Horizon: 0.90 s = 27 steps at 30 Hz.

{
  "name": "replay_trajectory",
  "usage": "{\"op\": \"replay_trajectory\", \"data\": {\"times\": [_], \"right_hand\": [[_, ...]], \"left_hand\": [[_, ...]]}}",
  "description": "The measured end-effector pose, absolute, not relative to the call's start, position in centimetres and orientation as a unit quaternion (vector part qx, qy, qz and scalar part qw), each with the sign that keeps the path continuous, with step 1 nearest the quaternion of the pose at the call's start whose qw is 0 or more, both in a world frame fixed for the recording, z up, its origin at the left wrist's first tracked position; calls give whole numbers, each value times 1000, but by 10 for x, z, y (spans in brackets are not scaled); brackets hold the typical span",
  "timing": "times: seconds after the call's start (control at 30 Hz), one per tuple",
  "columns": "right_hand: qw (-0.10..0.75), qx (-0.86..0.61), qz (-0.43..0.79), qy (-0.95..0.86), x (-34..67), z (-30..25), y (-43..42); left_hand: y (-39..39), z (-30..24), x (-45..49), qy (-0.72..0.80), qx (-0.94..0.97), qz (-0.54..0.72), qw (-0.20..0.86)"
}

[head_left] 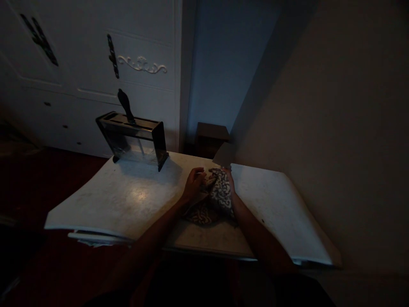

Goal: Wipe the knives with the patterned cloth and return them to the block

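Observation:
A patterned cloth (pixel 220 192), dark with pale squiggles, is bunched up above the white tabletop, and its lower folds (pixel 201 214) rest on the surface. My right hand (pixel 229 179) is closed around the cloth's right side. On the left, my left hand (pixel 193 185) has its fingers curled in at the cloth's edge and seems to pinch it. A flat grey blade-like piece (pixel 224 154) sticks up beyond the cloth, by my right fingertips. Its lower end is hidden by the cloth and hand, and the dim light blurs detail.
A knife block (pixel 131 136) with clear sides and one dark-handled knife (pixel 125 104) stands at the back left of the white table (pixel 121 200). Behind are a white cabinet (pixel 143 98) and a small brown box-like stand (pixel 212 131). A wall (pixel 335 128) borders the right.

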State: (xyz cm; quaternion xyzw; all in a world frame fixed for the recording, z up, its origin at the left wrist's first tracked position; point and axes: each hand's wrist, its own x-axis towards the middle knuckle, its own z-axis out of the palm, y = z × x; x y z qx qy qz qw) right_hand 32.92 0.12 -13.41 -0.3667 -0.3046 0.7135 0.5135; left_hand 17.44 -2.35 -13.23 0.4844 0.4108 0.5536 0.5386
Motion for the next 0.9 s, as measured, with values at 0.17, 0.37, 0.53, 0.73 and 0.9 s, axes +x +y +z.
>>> {"op": "replay_trajectory", "data": {"times": [0.17,0.37,0.53,0.73,0.9], "right_hand": [[513,-346,745,-247,337,-131,3],[514,-323,753,-253,340,-138,5],[494,-332,758,-268,342,-139,4],[503,-317,758,-268,336,-127,-3],[510,-360,720,-303,336,-125,-4]], "left_hand": [[-28,-137,180,411,591,492,490],[-32,-133,176,416,673,426,438],[-27,-139,174,400,680,441,428],[-29,-136,173,397,684,450,415],[-33,-129,174,400,662,463,432]]}}
